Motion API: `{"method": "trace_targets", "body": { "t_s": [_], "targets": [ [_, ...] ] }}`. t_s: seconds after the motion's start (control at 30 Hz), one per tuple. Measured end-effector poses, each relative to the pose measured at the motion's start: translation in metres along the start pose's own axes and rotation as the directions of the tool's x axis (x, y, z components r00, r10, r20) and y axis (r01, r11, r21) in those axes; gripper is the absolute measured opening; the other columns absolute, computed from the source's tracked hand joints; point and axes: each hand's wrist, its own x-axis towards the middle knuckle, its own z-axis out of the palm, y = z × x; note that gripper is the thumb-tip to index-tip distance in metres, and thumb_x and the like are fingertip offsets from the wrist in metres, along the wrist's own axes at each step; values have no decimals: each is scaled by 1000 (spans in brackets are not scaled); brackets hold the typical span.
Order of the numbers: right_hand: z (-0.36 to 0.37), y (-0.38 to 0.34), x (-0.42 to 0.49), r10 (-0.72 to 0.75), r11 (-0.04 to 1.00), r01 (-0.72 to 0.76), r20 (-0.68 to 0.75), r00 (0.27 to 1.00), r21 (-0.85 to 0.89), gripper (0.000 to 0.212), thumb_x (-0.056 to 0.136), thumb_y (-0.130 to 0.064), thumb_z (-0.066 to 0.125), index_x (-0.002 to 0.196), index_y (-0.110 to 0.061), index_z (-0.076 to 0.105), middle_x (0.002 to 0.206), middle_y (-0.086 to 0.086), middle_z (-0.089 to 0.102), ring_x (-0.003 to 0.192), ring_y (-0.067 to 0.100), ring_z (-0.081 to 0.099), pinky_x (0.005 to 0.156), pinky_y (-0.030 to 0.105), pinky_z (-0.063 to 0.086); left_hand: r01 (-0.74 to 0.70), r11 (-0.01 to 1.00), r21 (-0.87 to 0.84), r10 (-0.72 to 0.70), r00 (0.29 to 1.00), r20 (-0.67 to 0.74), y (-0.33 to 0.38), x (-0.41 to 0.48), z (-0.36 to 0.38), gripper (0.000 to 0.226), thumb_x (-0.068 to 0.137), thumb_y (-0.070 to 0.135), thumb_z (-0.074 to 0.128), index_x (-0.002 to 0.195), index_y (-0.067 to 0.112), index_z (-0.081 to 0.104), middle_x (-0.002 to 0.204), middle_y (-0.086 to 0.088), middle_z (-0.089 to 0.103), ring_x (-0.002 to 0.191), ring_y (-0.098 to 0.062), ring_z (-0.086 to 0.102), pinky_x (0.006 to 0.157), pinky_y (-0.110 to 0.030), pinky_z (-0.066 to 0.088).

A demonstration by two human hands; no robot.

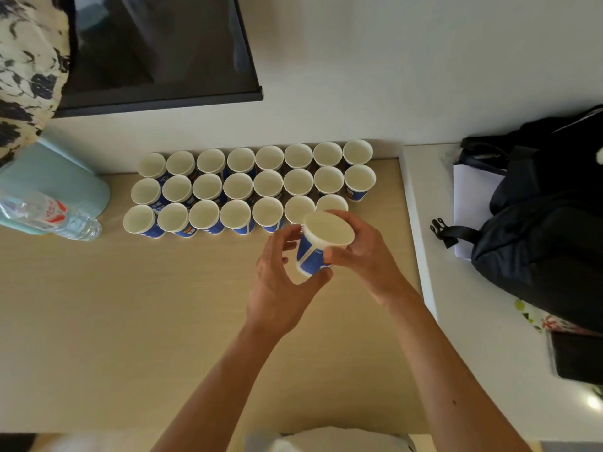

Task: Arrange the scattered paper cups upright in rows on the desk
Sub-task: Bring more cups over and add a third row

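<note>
Blue paper cups (238,186): twenty-three upright, one held.

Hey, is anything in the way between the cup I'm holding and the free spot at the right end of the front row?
Nothing visible. The cup, held in the left hand and right hand, hangs just before the front row; the spot beside the last cup shows bare desk, though the right hand hides part.

Paper cups (238,187), blue-sided, white inside: three upright, close-packed rows on the table (130,305). One further cup (328,230), raised and tilted, at the block's 4 o'clock.
</note>
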Motion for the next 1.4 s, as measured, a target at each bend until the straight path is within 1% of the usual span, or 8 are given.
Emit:
{"method": "trace_targets", "body": {
  "t_s": [0.17, 0.3, 0.47, 0.63, 0.8, 0.97, 1.13, 1.4],
  "targets": [
    [-37, 25, 15, -36, 998, 16, -345, 938, -62, 60, 67, -22, 85, 121, -24, 60, 113, -6, 72, 106, 11, 69, 80, 21, 54, 67, 997, 25, -67, 998, -13, -8, -5, 0, 61, 76, 27, 88, 128, 25, 56, 129, 19, 60, 120, 0, 55, 99, -28, 49],
    [-65, 61, 39, -11, 984, -74, -475, 880, -159, 58, 75, -6, 84, 126, -18, 58, 118, 0, 69, 111, 17, 67, 76, 14, 52, 117, 993, 13, -117, 993, -22, -16, -12, 0, 54, 79, 29, 85, 125, 29, 58, 125, 20, 62, 119, 0, 57, 98, -29, 51],
    [-83, 86, 60, -48, 934, -138, -501, 864, -329, 65, 74, -7, 86, 132, -15, 55, 116, -5, 64, 103, 12, 63, 71, 7, 49, 156, 988, -18, -156, 987, -33, -20, -15, 1, 47, 81, 28, 84, 122, 30, 60, 122, 21, 65, 115, 2, 59, 96, -28, 51],
    [-92, 107, 73, -54, 892, -184, -501, 864, -412, 72, 69, -17, 89, 132, -20, 54, 117, -4, 66, 102, 13, 65, 86, 35, 58, 168, 985, -41, -170, 984, -53, -21, -14, 0, 45, 82, 26, 83, 121, 29, 61, 121, 20, 65, 114, 3, 60, 93, -25, 50],
    [-88, 109, 76, -66, 888, -169, -483, 873, -427, 73, 71, -12, 87, 135, -21, 52, 123, -6, 62, 106, 11, 61, 82, 31, 59, 194, 977, -84, -199, 978, -54, -22, -16, -1, 41, 84, 23, 82, 119, 28, 63, 121, 18, 66, 113, 2, 61, 91, -23, 51],
    [-86, 109, 81, -55, 880, -186, -481, 875, -438, 80, 72, -7, 85, 142, -19, 48, 119, -14, 56, 97, -11, 55, 85, 31, 57, 200, 974, -107, -206, 977, -53, -24, -19, -1, 39, 85, 22, 81, 118, 28, 63, 121, 17, 67, 112, 2, 62, 90, -24, 52],
    [-87, 113, 77, -28, 875, -228, -515, 857, -427, 92, 73, -9, 86, 151, -19, 38, 144, -4, 51, 128, 11, 50, 99, 43, 55, 213, 968, -132, -222, 973, -59, -27, -22, -5, 39, 83, 27, 83, 117, 30, 64, 120, 19, 67, 112, 3, 62, 89, -24, 53],
    [-40, 108, 22, 17, 954, -223, -708, 706, -200, 68, 85, 4, 67, 146, -8, 40, 142, 14, 53, 129, 25, 55, 91, 32, 50, 253, 940, -231, -283, 953, -106, -30, -30, -19, 30, 87, 19, 79, 112, 29, 66, 111, 19, 70, 107, 2, 64, 87, -26, 54]
  ]
}}
